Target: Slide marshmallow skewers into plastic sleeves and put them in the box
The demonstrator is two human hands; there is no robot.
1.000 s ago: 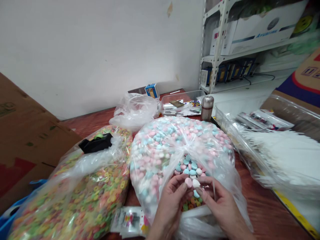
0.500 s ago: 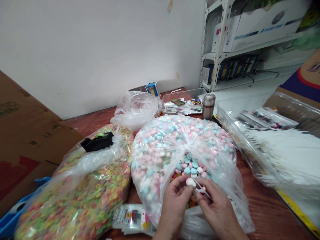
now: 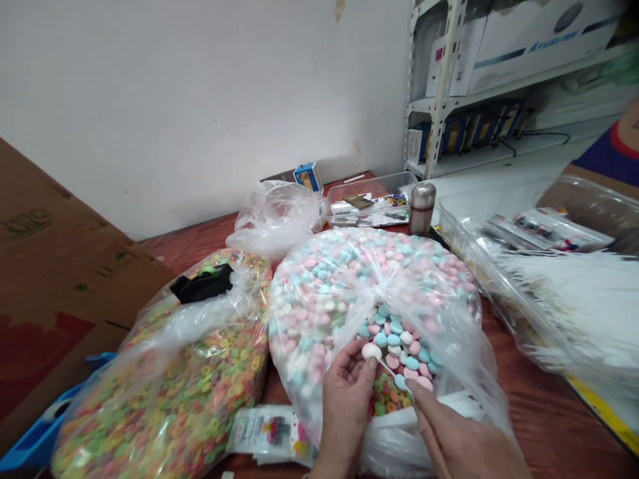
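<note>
Pinched in the fingers of my left hand (image 3: 347, 389) is a white round candy (image 3: 371, 352). From it a thin white stick (image 3: 387, 366) slants down toward the right. My right hand (image 3: 449, 419) is over the mouth of the clear plastic bag (image 3: 304, 319), fingers closed together, fingertips near a pink candy (image 3: 423, 384) and the stick's lower end. What they grip, if anything, is hidden. Pink, blue and white candies (image 3: 394, 326) show through the bag's opening, with green and orange candies (image 3: 392, 394) just below them.
At left lies a bag of small ring-shaped pieces (image 3: 164, 392) with a black tape dispenser (image 3: 202, 283) on top. A small packet (image 3: 267, 429) sits between the bags. Behind stands a metal flask (image 3: 422, 209). A clear tub (image 3: 504, 313) with white sticks is at right, a cardboard box (image 3: 64, 266) at left.
My right hand has moved away from my left, down and to the right toward the candies. My left hand still holds the white candy, now a little higher and further left.
</note>
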